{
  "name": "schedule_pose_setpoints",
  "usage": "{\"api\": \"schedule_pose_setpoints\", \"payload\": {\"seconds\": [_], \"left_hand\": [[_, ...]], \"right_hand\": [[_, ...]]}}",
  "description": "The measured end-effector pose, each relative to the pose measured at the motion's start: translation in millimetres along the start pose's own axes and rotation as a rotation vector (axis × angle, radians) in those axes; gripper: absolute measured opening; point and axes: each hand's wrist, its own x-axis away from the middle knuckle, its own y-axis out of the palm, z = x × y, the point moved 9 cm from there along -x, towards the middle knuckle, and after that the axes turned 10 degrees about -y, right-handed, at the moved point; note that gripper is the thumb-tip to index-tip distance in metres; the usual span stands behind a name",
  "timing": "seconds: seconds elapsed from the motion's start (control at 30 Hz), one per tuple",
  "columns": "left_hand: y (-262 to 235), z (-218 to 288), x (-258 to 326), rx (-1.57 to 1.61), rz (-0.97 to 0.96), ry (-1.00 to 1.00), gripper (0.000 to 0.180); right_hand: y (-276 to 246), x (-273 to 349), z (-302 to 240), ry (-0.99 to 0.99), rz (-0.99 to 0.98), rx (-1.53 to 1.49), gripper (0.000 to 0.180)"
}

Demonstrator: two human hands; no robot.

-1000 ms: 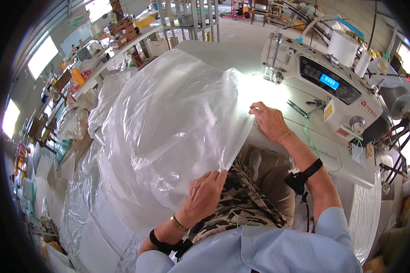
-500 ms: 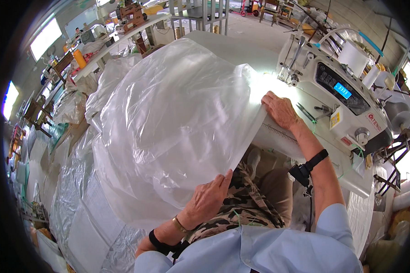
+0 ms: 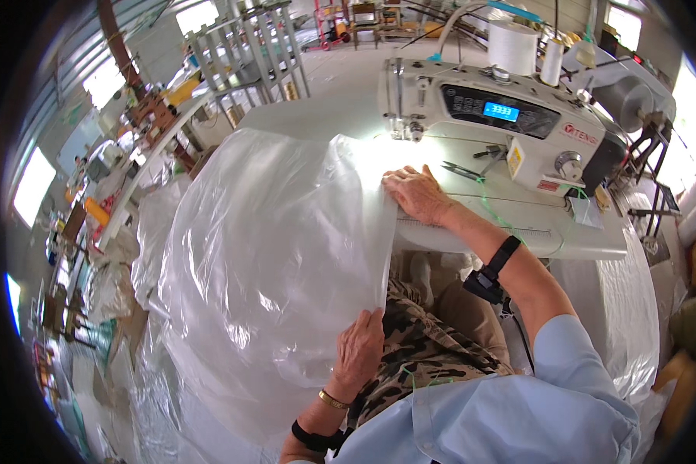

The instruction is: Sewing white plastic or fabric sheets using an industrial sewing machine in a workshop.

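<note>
A big translucent white plastic sheet spreads over the left of the sewing table and hangs down beside my lap. My left hand pinches its right edge low down, close to my camouflage apron. Farther up that same edge, my right hand presses it onto the tabletop, fingers bent over it; the fingertips sit in bright lamp glare. Just beyond that hand stands a white sewing machine with a lit blue display. Its needle area is washed out by the light. Dark thread snips lie right of my right hand.
A white thread cone stands behind the machine. Green thread trails across the table by a ruler strip. At the far left are a metal rack, another sewing machine and heaped plastic.
The view has turned, so the machine appears more level and farther left. Both hands still hold the sheet's edge, which now runs more upright. My right hand looks flatter on the table.
</note>
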Motion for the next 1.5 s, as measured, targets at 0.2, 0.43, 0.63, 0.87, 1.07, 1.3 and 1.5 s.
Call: {"api": "schedule_pose_setpoints", "payload": {"seconds": [0.2,0.43,0.63,0.87,1.07,1.3,1.5], "left_hand": [[-4,2,-28,0.005,0.123,0.026,0.024],[-7,14,-90,-0.027,0.136,0.068,0.015],[3,19,-151,-0.082,0.111,0.023,0.007],[18,24,-214,-0.114,0.138,-0.011,0.009],[11,20,-245,-0.108,0.179,-0.019,0.017],[-33,-35,-206,-0.069,0.219,-0.062,0.049],[-55,-126,-200,-0.351,0.229,-0.155,0.053]], "right_hand": [[9,8,3,0.074,-0.13,-0.112,0.046],[9,11,4,0.081,-0.118,-0.155,0.057],[4,13,3,0.048,-0.043,-0.188,0.057],[1,11,12,0.058,0.035,-0.199,0.053],[4,14,22,0.135,0.06,-0.371,0.053],[9,13,29,0.131,0.151,-0.331,0.055],[-16,25,11,0.082,0.326,-0.347,0.044]]}}
